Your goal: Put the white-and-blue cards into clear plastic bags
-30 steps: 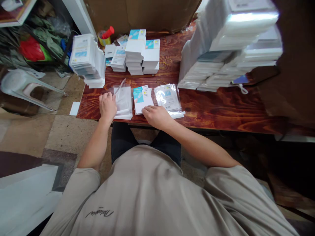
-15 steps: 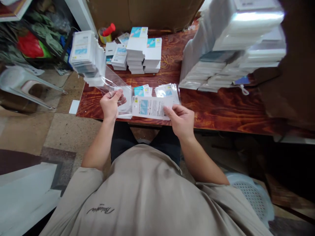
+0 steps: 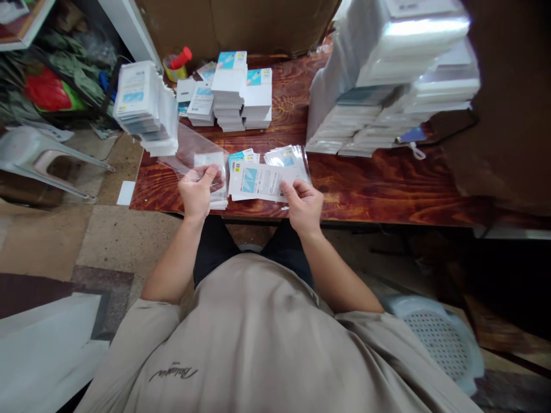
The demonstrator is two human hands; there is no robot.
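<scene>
My left hand [image 3: 198, 188] pinches a clear plastic bag [image 3: 191, 143] between thumb and fingers, its sheet stretching up and left towards a stack of cards. In my right hand [image 3: 303, 205] is a printed card [image 3: 253, 180] with blue pictures and small text, gripped at its right end. The card's left end points towards the bag, apart from it. Beneath the card lie several blue and white cards [image 3: 237, 156]. Just behind my right hand rest bagged cards [image 3: 286, 156]. Below my left hand is a pile of clear bags [image 3: 218, 198], partly hidden.
A tall stack of packed cards [image 3: 144, 109] stands at the table's left edge. Card piles [image 3: 230, 86] and a tape roll with a red object [image 3: 176, 66] are at the back. Large bundles [image 3: 365, 109] rise on the right of the wooden table [image 3: 387, 195].
The card in my right hand has shifted a little left, towards the left hand. The bag still hangs from my left hand. The whole view has turned slightly.
</scene>
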